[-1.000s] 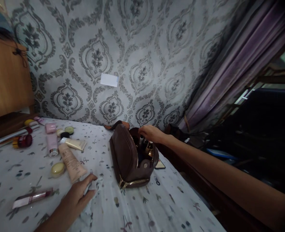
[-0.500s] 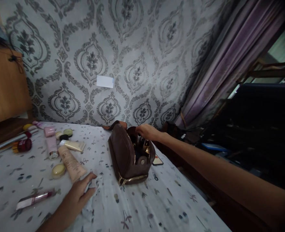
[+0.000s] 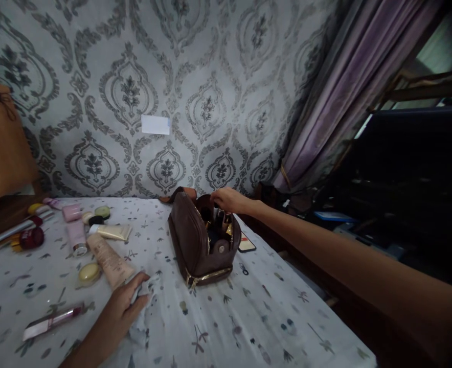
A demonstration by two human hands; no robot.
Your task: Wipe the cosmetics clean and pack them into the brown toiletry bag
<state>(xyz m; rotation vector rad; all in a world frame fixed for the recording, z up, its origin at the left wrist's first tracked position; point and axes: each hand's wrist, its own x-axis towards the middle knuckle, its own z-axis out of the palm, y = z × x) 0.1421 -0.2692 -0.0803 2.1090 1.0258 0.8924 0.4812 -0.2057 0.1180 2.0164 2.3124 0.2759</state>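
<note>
A brown zipped bag (image 3: 187, 235) stands open on the patterned white cloth, with small dark and gold items inside. My right hand (image 3: 228, 200) is at the bag's far right rim, fingers closed at its edge; what they grip is too small to make out. My left hand (image 3: 128, 299) rests on the cloth (image 3: 210, 332), thumb and fingers apart, over some crumpled whitish material. Just beyond it lies a beige tube (image 3: 109, 259). Left of that are a round yellow-lidded jar (image 3: 89, 274) and a lip gloss tube (image 3: 53, 321).
A cream tube (image 3: 113, 232), a pink tube (image 3: 76, 237) and a dark red bottle (image 3: 32, 238) lie at the left. A phone-like object (image 3: 246, 243) sits right of the bag. Behind are a wallpapered wall and a purple curtain (image 3: 325, 102).
The view has shifted slightly. My right hand remains at the bag's rim, with its fingers a little nearer the bag's far end. My left hand has hardly moved.
</note>
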